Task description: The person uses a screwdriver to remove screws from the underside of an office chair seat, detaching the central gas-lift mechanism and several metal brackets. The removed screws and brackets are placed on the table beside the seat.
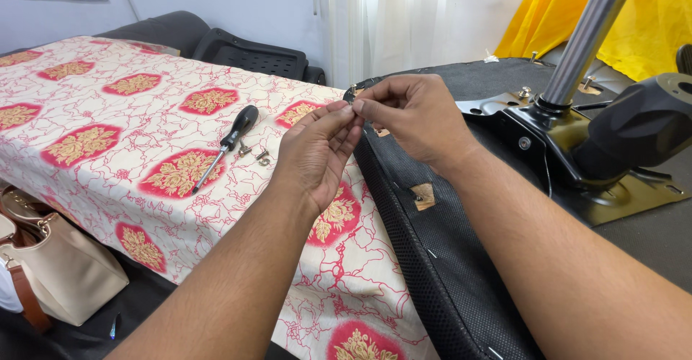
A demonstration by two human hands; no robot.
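Observation:
My left hand (317,151) and my right hand (411,115) meet fingertip to fingertip above the edge of an upturned black office chair seat (447,259). The fingers of both hands are pinched together around something very small; I cannot make out what it is. The seat's underside carries a black metal mechanism plate (533,136) with a chrome gas-lift column (587,36) rising from it. A black-handled screwdriver (227,144) lies on the cloth left of my left hand, with a few small metal screws (256,154) beside it.
The table wears a cream cloth with red and gold floral patches (108,136). A beige handbag (50,266) sits on the floor at lower left. A black plastic chair part (252,54) rests behind the table. Yellow fabric (649,14) hangs at upper right.

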